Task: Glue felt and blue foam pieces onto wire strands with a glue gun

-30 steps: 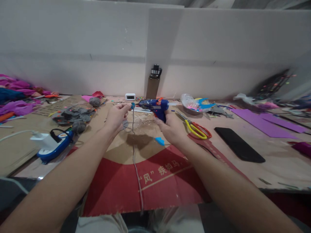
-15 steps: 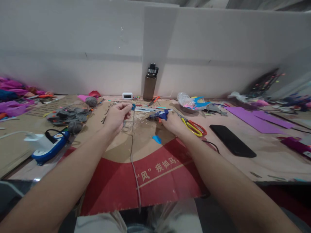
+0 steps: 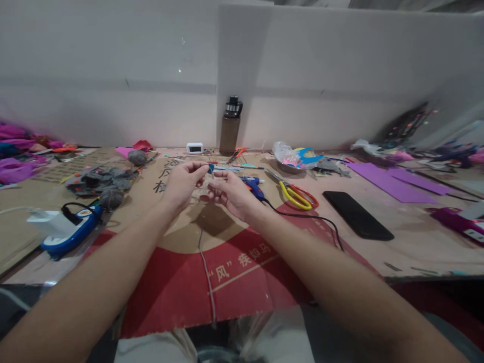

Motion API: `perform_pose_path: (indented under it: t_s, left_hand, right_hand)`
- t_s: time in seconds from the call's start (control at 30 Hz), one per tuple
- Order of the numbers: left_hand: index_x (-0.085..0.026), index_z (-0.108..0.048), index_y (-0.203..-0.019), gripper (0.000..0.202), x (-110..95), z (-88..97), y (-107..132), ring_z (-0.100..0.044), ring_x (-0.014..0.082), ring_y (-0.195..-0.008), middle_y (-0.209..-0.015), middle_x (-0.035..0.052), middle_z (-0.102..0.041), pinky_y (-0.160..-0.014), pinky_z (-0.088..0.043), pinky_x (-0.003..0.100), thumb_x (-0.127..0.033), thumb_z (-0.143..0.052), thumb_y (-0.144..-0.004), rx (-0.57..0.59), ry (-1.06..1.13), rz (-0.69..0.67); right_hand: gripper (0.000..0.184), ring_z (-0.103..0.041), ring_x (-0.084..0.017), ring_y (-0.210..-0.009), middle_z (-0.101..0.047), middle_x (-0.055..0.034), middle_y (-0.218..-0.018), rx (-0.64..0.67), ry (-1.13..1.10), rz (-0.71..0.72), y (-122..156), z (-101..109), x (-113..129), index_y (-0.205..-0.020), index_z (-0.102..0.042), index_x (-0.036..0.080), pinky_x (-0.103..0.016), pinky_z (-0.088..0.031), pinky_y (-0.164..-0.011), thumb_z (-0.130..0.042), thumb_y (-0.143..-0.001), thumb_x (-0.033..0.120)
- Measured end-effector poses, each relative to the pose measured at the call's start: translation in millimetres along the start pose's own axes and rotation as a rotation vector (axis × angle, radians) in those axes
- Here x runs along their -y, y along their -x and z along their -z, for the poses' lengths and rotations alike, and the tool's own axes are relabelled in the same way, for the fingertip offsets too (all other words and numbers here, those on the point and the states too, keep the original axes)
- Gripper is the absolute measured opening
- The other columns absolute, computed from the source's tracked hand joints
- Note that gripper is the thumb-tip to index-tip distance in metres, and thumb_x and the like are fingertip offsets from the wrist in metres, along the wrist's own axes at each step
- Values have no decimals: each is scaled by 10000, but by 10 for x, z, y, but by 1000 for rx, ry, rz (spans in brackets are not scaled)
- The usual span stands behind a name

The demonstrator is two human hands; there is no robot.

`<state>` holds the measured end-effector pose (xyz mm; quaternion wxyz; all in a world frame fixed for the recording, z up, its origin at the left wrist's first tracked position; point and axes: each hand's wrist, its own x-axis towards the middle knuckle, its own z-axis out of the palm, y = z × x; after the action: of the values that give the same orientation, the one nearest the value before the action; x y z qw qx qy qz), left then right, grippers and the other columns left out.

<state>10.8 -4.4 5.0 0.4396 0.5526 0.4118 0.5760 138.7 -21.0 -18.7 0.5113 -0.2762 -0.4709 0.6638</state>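
Observation:
Pinched between the thumb and finger of my left hand (image 3: 185, 182) is a small dark blue piece (image 3: 210, 168), too small to name further. My right hand (image 3: 229, 190) is right beside it, thumb and fingers closed on the grey yarn (image 3: 207, 272) just below the piece. The lower yarn trails over the red and brown cardboard (image 3: 174, 282) to its front edge. A blue glue gun (image 3: 254, 186) lies just beyond my right hand, partly covered by it, its black cord running right.
Scissors (image 3: 297, 194) with yellow and red handles and a black phone (image 3: 357, 215) lie to the right. A bottle (image 3: 230, 131) and a small white clock (image 3: 195, 148) stand at the back. On the left are grey yarn scraps (image 3: 100, 181) and a blue power strip (image 3: 71, 239).
My right hand has let go of the glue gun, which now lies on the table, and has moved left to the yarn by my left hand. My left hand still pinches the blue piece.

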Motion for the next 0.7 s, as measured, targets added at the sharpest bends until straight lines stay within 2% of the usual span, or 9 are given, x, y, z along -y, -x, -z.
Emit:
perform_pose_path:
  t_s: [0.1,0.17,0.27,0.33,0.47,0.7]
  left_hand:
    - [-159,-640,-726,62,21,-4,-7,-447,70,-437,-523,-14,-555,-432,-319,197,-181,-623,-782,10,-53,-11]
    - [-158,-642,-750,61,30,-9,-6,-460,77,-428,-519,-3,-574,-429,-333,199,-203,-625,-788,29,-81,-14]
    - [-162,-647,-754,62,33,-18,2,-479,86,-421,-519,10,-588,-429,-355,204,-216,-639,-784,50,-99,-16]
    - [-165,-650,-746,66,35,-20,5,-485,90,-415,-516,13,-589,-427,-364,206,-217,-640,-786,62,-99,-13]
    - [-165,-660,-733,74,49,-6,-2,-496,92,-414,-522,21,-597,-428,-376,209,-218,-650,-785,85,-101,-5]
    - [-160,-651,-702,89,-13,-20,35,-496,93,-401,-516,15,-590,-427,-385,215,-188,-638,-785,108,-129,7]
  right_hand:
    - [228,-367,-61,-480,-436,98,-627,-98,231,98,9,48,56,-883,-443,230,-223,-379,-510,-624,-750,272]
    - [98,-374,-70,-534,-440,73,-644,-194,472,246,1,88,93,-809,-494,207,-220,-345,-524,-577,-785,253]
    - [56,-425,-93,-630,-496,37,-691,-286,771,464,-3,134,136,-771,-543,190,-245,-353,-602,-566,-802,230]
    - [63,-453,-108,-667,-527,18,-718,-315,877,551,5,154,156,-780,-567,188,-258,-360,-634,-579,-806,244]
    - [97,-502,-134,-712,-572,-7,-747,-315,997,622,28,174,182,-772,-593,200,-274,-381,-664,-557,-839,261]
    - [166,-581,-177,-853,-664,-45,-885,-284,1234,635,79,176,266,-857,-653,221,-301,-409,-769,-506,-896,287]
